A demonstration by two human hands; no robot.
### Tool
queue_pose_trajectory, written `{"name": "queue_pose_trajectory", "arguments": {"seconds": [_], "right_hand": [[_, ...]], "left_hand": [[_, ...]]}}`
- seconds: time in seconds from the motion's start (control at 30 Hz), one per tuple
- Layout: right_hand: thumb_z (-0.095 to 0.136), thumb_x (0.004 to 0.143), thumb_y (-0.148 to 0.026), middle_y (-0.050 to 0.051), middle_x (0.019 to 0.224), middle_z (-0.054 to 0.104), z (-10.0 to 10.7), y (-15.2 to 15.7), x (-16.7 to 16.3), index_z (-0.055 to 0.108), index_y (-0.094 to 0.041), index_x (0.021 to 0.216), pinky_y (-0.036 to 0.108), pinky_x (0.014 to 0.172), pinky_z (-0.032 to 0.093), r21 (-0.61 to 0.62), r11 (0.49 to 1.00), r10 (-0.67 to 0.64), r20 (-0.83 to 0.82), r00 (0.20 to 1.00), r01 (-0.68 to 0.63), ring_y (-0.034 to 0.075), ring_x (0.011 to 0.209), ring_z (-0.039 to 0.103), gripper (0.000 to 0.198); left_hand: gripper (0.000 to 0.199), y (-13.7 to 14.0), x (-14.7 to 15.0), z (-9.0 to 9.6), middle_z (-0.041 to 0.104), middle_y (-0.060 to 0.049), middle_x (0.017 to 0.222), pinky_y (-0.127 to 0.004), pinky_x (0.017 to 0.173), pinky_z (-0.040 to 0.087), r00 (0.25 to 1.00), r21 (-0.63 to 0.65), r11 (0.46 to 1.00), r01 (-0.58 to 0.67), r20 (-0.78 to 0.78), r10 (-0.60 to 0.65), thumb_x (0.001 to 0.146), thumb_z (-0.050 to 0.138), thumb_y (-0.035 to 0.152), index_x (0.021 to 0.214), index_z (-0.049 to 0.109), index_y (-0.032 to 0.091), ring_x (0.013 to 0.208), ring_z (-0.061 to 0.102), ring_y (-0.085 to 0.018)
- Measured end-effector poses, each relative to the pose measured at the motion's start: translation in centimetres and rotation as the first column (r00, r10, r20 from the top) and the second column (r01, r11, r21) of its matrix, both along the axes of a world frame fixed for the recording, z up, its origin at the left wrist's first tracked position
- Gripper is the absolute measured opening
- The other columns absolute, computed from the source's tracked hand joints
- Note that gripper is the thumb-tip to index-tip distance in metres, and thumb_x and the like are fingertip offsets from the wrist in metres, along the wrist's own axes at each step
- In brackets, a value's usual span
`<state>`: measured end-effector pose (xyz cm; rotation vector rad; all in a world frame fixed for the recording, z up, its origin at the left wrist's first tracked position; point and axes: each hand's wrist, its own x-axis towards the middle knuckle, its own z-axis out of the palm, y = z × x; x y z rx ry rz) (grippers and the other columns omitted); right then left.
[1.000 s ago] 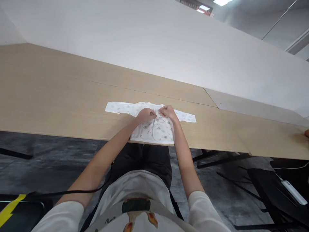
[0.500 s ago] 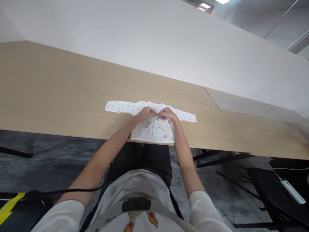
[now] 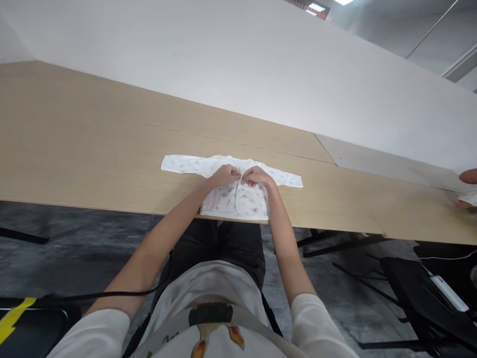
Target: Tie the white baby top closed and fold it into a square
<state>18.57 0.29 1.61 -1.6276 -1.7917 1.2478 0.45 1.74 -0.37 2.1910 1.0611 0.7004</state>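
A small white baby shirt [image 3: 251, 203] with a tiny print lies spread on the table, its long sleeves stretched out to both sides and its hem by the near edge. My left hand [image 3: 225, 174] is closed in a pinch at the shirt's front opening, left of the middle. Facing it, my right hand [image 3: 256, 176] pinches the other side of the opening, a small gap between the two. The fingertips hide any fastener there.
The wooden table [image 3: 93, 144] runs the full width, backed by a white partition [image 3: 223, 64]. At the far right, part of another person's hand [image 3: 468, 176] shows near some white cloth [image 3: 470, 199]. A black chair [image 3: 406, 288] holding a white device [image 3: 449, 293] stands lower right.
My hands have parted slightly at the shirt's front, where the fingertips were touching before. Another person's hand and white cloth have come into view at the right edge.
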Motion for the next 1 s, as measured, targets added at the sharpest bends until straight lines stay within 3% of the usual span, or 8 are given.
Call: {"name": "queue_pose_trajectory", "arguments": {"seconds": [0.2,0.33,0.53,0.7,0.9,1.0], "right_hand": [[0.059,0.069,-0.009,0.001,0.045,0.055,0.0,-0.1,-0.2,0.06,-0.012,0.057,0.018,0.039,0.038,-0.003,1.0,-0.019,-0.039,0.999,0.019,0.008,0.04,0.048,0.012],[0.055,0.075,-0.012,0.002,0.047,0.055,0.3,-0.3,-0.2,0.058,-0.012,0.056,0.018,0.039,0.039,-0.031,0.999,0.009,-0.099,0.995,-0.012,0.008,0.04,0.048,0.019],[0.065,0.074,-0.017,0.0,0.049,0.056,0.3,-0.1,0.0,0.062,-0.012,0.064,0.017,0.041,0.042,-0.059,0.998,0.024,-0.081,0.996,-0.029,0.008,0.042,0.05,0.011],[0.063,0.076,-0.014,0.0,0.048,0.054,0.3,0.0,0.4,0.059,-0.012,0.061,0.017,0.04,0.041,-0.052,0.999,-0.002,-0.065,0.998,-0.001,0.008,0.042,0.05,0.015],[0.064,0.077,-0.014,0.001,0.048,0.053,0.9,0.0,1.3,0.054,-0.014,0.056,0.018,0.041,0.041,-0.032,0.993,-0.114,-0.11,0.987,0.111,0.008,0.042,0.049,0.024],[0.069,0.075,-0.019,0.001,0.047,0.053,1.0,-0.2,1.6,0.057,-0.013,0.057,0.018,0.04,0.038,-0.033,0.998,-0.057,-0.103,0.993,0.054,0.008,0.042,0.048,0.022]], "left_hand": [[0.025,0.2,-0.2,-0.1,0.07,-0.005,0.082,-0.027,0.07,0.045,1.0,0.003,1.0,0.003,0.018,-0.003,0.07,0.054,0.03,0.08,0.073,0.015,0.074,0.06,-0.018],[0.028,0.5,-0.4,-0.3,0.071,-0.004,0.083,-0.026,0.072,0.045,0.996,0.01,0.997,0.079,0.04,-0.079,0.07,0.054,0.03,0.084,0.074,0.017,0.077,0.06,-0.018],[0.028,0.6,-0.5,-0.6,0.067,-0.004,0.075,-0.024,0.064,0.043,0.995,-0.006,0.995,0.097,0.004,-0.097,0.067,0.062,0.033,0.085,0.075,0.016,0.067,0.057,-0.015],[0.027,0.5,-0.6,-0.2,0.064,-0.004,0.072,-0.024,0.06,0.04,0.996,0.004,0.996,0.087,0.01,-0.088,0.065,0.066,0.037,0.081,0.074,0.017,0.065,0.055,-0.015],[0.032,0.3,-0.7,0.3,0.062,-0.003,0.063,-0.024,0.054,0.035,0.983,-0.053,0.982,0.182,0.018,-0.181,0.071,0.062,0.046,0.068,0.071,0.016,0.057,0.049,-0.012],[0.028,0.3,-0.9,0.4,0.061,-0.001,0.059,-0.023,0.051,0.033,0.965,-0.107,0.96,0.26,-0.018,-0.263,0.067,0.067,0.043,0.065,0.071,0.015,0.054,0.047,-0.011]]}}
